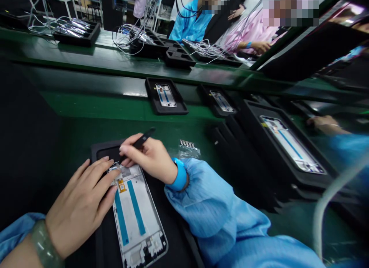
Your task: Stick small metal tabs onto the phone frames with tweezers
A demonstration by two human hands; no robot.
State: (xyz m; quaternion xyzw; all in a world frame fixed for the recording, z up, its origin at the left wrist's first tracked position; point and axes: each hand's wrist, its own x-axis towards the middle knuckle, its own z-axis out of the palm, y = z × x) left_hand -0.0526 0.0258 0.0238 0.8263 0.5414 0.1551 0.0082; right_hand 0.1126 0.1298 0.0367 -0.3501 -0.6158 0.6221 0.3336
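A silver phone mid-frame [138,214] with two blue adhesive strips and an orange flex cable [122,186] lies in a black foam tray [100,229] in front of me. My left hand [83,191] rests with its fingers stretched out over the frame's upper left corner, fingertips touching it. In my right hand [147,156] is a pair of black tweezers [145,137], held like a pen and pointing down at the top end of the frame. Their tips are hidden behind my fingers.
Beside my right wrist lies a small clear bag with a row of small metal parts [186,143]. A stack of black trays [248,153] stands right, a phone frame [291,143] on top. Trayed frames [165,95] sit on the green conveyor. Co-workers are across and at right.
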